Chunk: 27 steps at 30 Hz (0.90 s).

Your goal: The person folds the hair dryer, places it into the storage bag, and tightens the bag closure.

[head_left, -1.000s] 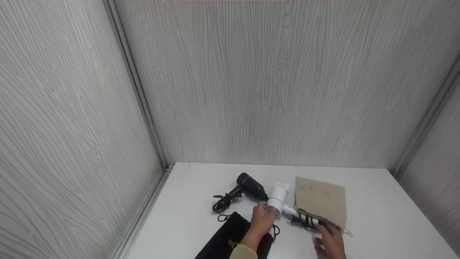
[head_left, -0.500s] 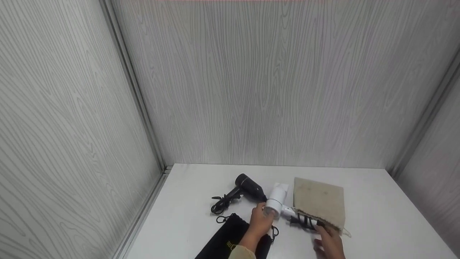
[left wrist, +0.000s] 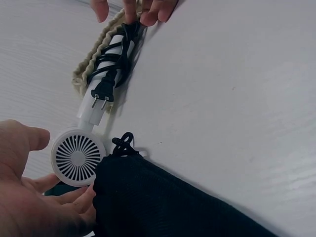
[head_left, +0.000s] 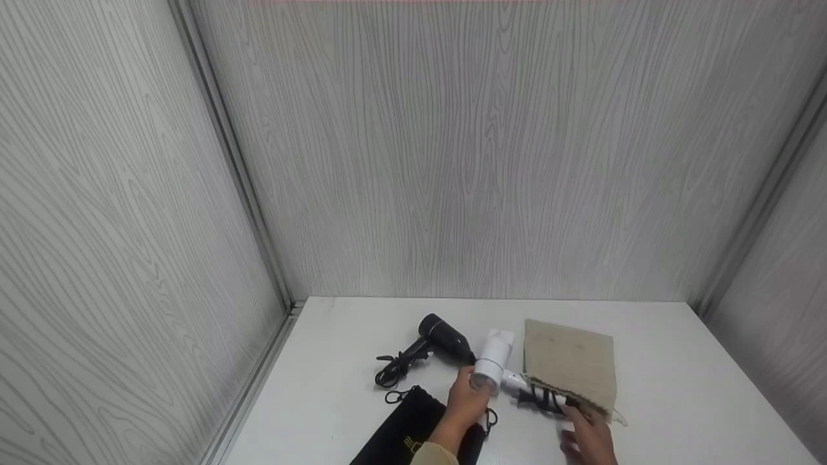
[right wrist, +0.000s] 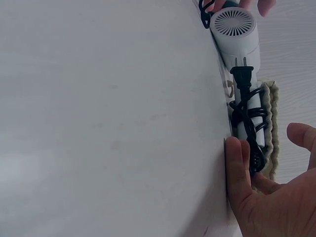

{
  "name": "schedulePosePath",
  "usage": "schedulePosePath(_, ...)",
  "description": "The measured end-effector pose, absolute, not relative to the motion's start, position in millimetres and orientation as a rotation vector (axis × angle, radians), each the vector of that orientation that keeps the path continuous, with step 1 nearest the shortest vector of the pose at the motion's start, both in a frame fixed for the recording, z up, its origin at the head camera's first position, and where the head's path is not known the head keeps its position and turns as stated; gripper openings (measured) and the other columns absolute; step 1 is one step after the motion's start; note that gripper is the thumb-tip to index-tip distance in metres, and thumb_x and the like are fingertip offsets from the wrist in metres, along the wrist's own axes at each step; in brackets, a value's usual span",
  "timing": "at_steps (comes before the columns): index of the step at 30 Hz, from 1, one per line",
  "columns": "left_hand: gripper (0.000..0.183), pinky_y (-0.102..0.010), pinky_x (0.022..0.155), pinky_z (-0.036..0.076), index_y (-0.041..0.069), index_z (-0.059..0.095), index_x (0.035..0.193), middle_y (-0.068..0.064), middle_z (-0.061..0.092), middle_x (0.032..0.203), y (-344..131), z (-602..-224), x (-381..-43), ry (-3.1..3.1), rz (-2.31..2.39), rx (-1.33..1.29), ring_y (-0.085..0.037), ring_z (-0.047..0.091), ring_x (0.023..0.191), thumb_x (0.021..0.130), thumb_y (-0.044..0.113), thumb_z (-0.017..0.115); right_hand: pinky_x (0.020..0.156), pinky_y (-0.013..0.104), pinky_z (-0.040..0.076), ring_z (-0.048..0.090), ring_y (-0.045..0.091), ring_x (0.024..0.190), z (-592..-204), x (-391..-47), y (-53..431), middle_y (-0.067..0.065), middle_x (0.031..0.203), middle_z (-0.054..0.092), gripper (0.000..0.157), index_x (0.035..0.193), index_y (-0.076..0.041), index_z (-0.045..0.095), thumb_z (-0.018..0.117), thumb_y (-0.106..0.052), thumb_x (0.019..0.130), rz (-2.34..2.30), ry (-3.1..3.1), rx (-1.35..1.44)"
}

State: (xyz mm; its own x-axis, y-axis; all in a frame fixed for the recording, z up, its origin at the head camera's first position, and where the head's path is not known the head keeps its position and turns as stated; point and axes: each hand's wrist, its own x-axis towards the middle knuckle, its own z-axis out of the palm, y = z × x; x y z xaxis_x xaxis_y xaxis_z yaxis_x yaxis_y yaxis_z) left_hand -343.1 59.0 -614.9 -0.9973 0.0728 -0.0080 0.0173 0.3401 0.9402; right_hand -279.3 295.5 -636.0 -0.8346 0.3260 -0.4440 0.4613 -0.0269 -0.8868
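Observation:
A white hair dryer (head_left: 496,354) lies on the table, its round vent end facing the near side. My left hand (head_left: 466,402) holds this vent end, thumb and fingers to either side of it in the left wrist view. The handle (left wrist: 114,57), wound with a black cord and plug (left wrist: 103,91), runs along the gathered mouth of a beige cloth bag (head_left: 570,361). My right hand (head_left: 589,434) is at the handle's far end and the bag's mouth. Its thumb (right wrist: 298,133) stands away from the fingers, which touch the cord and handle end; some fingertips are hidden.
A black hair dryer (head_left: 447,339) with a bundled cord (head_left: 395,372) lies to the left. Near my left forearm is a black drawstring bag (head_left: 413,423) with yellow marks. Grey wood-grain panels (head_left: 452,148) enclose the white table (head_left: 336,336).
The head view has shifted slightly, so everything sits a little further left. Both hands, the white hair dryer and the bags keep their places relative to each other.

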Motion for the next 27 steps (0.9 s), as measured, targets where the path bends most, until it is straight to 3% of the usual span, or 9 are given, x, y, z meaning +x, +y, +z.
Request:
schedulePosePath(10, 0.049, -0.046, 0.095, 0.054, 0.006, 0.048, 0.131, -0.021, 0.070, 0.123, 57, -619, -342, 2.513, 1.801, 0.035, -0.026, 0.066, 0.107, 0.098, 0.034, 0.070, 0.081, 0.040, 0.063, 0.067, 0.032, 0.103, -638, -275, 294, 0.032, 0.147, 0.044, 0.092, 0.160, 0.009, 0.022, 0.066, -0.044, 0.099, -2.082, 2.060, 0.908)
schedulePosePath(14, 0.053, -0.048, 0.097, 0.054, 0.006, 0.047, 0.132, -0.021, 0.069, 0.125, 57, -620, -343, 2.524, 1.802, 0.020, -0.027, 0.066, 0.111, 0.099, 0.040, 0.071, 0.080, 0.041, 0.063, 0.066, 0.030, 0.101, -639, -274, 293, 0.030, 0.140, 0.049, 0.088, 0.155, 0.009, 0.027, 0.068, -0.044, 0.098, -2.103, 2.063, 0.915)
schedulePosePath(19, 0.061, -0.050, 0.099, 0.054, 0.006, 0.047, 0.132, -0.022, 0.067, 0.127, 59, -622, -345, 2.540, 1.812, -0.011, -0.029, 0.066, 0.114, 0.097, 0.048, 0.074, 0.083, 0.044, 0.064, 0.062, 0.035, 0.110, -637, -272, 292, 0.030, 0.142, 0.044, 0.084, 0.153, 0.008, 0.029, 0.067, -0.044, 0.099, -2.132, 2.017, 0.931)
schedulePosePath(27, 0.050, -0.043, 0.090, 0.055, 0.001, 0.051, 0.125, -0.014, 0.067, 0.111, 58, -625, -344, 2.551, 1.847, 0.013, -0.021, 0.064, 0.099, 0.096, 0.031, 0.078, 0.092, 0.044, 0.063, 0.064, 0.032, 0.114, -637, -268, 296, 0.024, 0.141, 0.048, 0.075, 0.151, 0.003, 0.036, 0.068, -0.040, 0.099, -2.275, 1.877, 0.980)
